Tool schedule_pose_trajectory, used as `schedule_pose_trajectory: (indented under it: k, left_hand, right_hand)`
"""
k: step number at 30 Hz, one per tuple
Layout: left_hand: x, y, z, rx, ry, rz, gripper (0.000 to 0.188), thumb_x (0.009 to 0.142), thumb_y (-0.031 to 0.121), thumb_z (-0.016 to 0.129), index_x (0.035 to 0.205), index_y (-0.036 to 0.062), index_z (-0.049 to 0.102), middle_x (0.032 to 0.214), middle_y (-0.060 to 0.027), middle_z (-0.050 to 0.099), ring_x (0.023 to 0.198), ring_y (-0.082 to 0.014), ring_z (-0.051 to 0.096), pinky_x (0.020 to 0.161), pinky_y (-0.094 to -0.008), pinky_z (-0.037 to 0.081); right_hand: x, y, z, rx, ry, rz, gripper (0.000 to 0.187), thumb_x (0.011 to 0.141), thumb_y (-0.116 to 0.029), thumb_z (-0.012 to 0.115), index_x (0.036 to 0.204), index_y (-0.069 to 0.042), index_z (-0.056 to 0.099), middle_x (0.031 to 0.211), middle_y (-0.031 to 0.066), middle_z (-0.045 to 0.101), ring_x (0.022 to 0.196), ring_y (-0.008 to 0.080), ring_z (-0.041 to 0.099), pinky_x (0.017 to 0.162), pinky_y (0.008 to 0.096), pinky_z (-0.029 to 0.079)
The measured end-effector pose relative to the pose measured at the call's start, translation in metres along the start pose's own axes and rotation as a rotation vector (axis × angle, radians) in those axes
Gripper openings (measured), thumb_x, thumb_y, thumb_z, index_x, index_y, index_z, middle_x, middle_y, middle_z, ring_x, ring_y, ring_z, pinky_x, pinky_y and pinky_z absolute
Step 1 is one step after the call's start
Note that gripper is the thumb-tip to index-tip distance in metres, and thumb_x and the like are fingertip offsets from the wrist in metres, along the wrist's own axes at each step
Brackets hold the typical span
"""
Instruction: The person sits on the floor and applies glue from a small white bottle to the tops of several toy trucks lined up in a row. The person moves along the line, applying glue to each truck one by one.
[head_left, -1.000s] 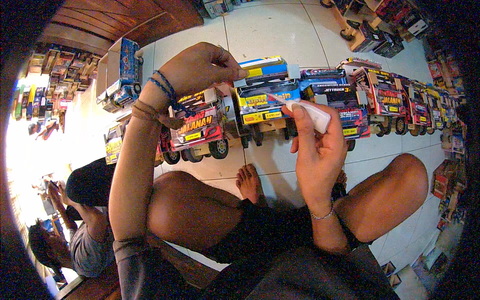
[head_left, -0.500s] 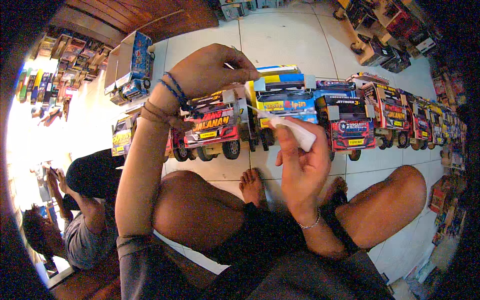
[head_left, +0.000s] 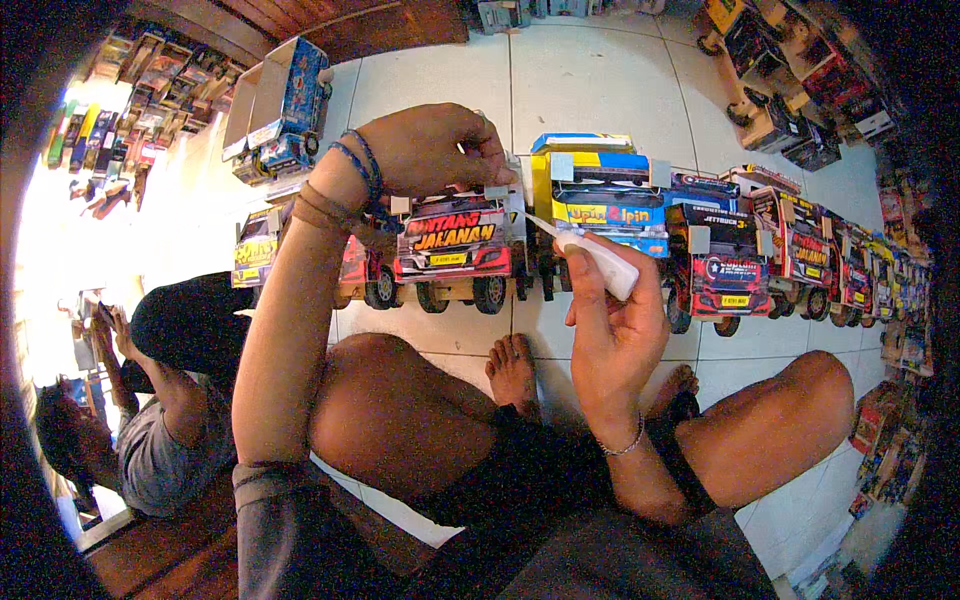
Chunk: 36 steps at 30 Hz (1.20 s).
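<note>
In my right hand is a white squeeze bottle with a thin nozzle, tilted up and left; fingers and thumb wrap its body. The nozzle tip points at the gap between a red-and-black toy truck and a blue-and-yellow toy truck. My left hand bends over the top of the red-and-black truck, fingertips pressed together near its upper right corner. A small pale square tab sits just below those fingertips. Whatever they pinch, if anything, is hidden.
More toy trucks stand in a row to the right across the tiled floor. A blue box-bodied truck is at the upper left, other trucks at the upper right. Another person sits at the left.
My left hand has come away from the blue-and-yellow truck's corner, down to the red-and-black truck's upper right. The view has shifted slightly; my right hand keeps the bottle.
</note>
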<state>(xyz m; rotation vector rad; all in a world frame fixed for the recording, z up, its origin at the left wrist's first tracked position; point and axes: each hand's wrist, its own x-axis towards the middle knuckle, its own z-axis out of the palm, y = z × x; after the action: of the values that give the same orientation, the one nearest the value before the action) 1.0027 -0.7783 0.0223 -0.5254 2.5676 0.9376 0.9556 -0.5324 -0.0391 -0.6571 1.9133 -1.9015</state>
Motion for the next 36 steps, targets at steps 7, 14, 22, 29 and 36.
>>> schedule_pose_trajectory:
  k: [7,14,22,29,36]
  left_hand:
    - [0.005,-0.007,0.001,-0.030,-0.001,0.011,0.032,0.093,0.037,0.070,0.099,0.0050,0.071,0.083,-0.0043,0.069,0.078,-0.0112,0.062,0.072,-0.0296,0.052]
    - [0.005,-0.008,-0.002,-0.035,-0.019,-0.001,0.029,0.093,0.033,0.071,0.099,0.0048,0.072,0.085,-0.0042,0.071,0.080,-0.0117,0.064,0.075,-0.0291,0.053]
    - [0.007,-0.009,-0.003,-0.070,-0.053,0.000,0.026,0.092,0.030,0.071,0.100,0.0053,0.073,0.086,-0.0048,0.071,0.081,-0.0126,0.065,0.077,-0.0290,0.053]
    - [0.007,-0.013,0.000,-0.141,-0.008,0.028,0.034,0.089,0.039,0.073,0.097,0.0054,0.074,0.083,-0.0059,0.073,0.076,-0.0143,0.066,0.072,-0.0296,0.053]
    - [0.007,-0.014,-0.003,-0.148,-0.034,0.053,0.030,0.090,0.033,0.073,0.099,0.0043,0.073,0.086,-0.0051,0.072,0.078,-0.0129,0.065,0.074,-0.0291,0.053]
  right_hand:
    - [0.004,-0.008,-0.002,-0.086,-0.006,0.027,0.022,0.093,-0.022,0.072,0.105,-0.005,0.068,0.095,0.0102,0.074,0.082,0.0157,0.071,0.068,0.0299,0.056]
    - [0.006,-0.005,-0.001,-0.067,0.007,0.001,0.021,0.094,-0.022,0.072,0.105,-0.005,0.068,0.094,0.0103,0.074,0.081,0.0166,0.071,0.068,0.0313,0.056]
    - [0.009,-0.007,-0.002,-0.093,-0.012,0.007,0.020,0.094,-0.021,0.071,0.104,-0.004,0.067,0.090,0.0075,0.074,0.073,0.0117,0.065,0.061,0.0272,0.052]
    - [0.010,-0.008,-0.003,-0.105,-0.025,0.006,0.020,0.094,-0.021,0.071,0.104,-0.004,0.067,0.090,0.0072,0.073,0.072,0.0113,0.064,0.060,0.0270,0.051]
    - [0.011,-0.005,-0.002,-0.098,-0.023,-0.021,0.018,0.096,-0.017,0.069,0.104,-0.002,0.065,0.089,0.0037,0.073,0.059,0.0031,0.052,0.051,0.0198,0.041]
